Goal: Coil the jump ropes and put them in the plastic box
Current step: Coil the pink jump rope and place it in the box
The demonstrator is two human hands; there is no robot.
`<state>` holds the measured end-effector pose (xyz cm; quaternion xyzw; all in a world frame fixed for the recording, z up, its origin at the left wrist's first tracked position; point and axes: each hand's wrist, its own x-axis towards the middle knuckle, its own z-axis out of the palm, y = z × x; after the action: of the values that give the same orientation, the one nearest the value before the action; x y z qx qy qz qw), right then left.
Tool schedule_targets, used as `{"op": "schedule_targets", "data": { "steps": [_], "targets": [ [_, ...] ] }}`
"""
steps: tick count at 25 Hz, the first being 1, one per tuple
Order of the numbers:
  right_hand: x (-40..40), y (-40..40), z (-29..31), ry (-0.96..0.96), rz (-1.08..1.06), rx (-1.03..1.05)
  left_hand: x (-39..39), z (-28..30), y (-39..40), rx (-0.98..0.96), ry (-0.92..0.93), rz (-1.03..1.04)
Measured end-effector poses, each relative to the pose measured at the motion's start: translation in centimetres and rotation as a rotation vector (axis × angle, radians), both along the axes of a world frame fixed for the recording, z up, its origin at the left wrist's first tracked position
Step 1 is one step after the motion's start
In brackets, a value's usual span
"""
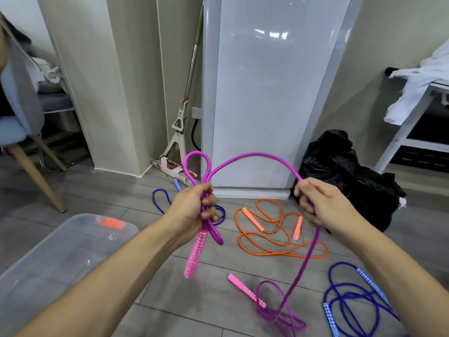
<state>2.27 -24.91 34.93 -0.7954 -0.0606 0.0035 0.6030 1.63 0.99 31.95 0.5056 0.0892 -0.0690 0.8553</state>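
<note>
The left hand [194, 207] and right hand [320, 205] sit side by side, a jump rope [255, 158] arching between them. The plastic box [48, 259] lies on the floor left of and below the left hand. A second rope [274, 237] lies on the floor between the hands, a third [349, 297] below the right hand. A bag [345, 171] sits behind the right hand.

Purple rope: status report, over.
Left hand grips coiled loops of purple rope; right hand feeding slack. Plastic box empty. Nothing obstructing.
</note>
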Motion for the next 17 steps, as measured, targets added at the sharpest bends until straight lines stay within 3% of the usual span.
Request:
{"op": "schedule_targets", "data": {
  "steps": [3,8,14,17],
  "targets": [
    [-0.7,4.2,0.6,-0.102,-0.012,0.036,-0.9,0.1,-1.9,0.078,-0.001,-0.105],
    [-2.7,7.4,-0.2,-0.244,0.146,-0.430,-2.0,1.0,-3.9,0.175,-0.076,-0.119],
    [-3.5,8.3,-0.2,-0.302,0.262,-0.727,-2.1,1.3,-4.1,0.287,-0.161,-0.067],
    [-3.9,8.3,0.2,-0.335,0.272,-0.726,-2.1,1.0,-4.0,0.379,-0.197,-0.084]
  ]
}}
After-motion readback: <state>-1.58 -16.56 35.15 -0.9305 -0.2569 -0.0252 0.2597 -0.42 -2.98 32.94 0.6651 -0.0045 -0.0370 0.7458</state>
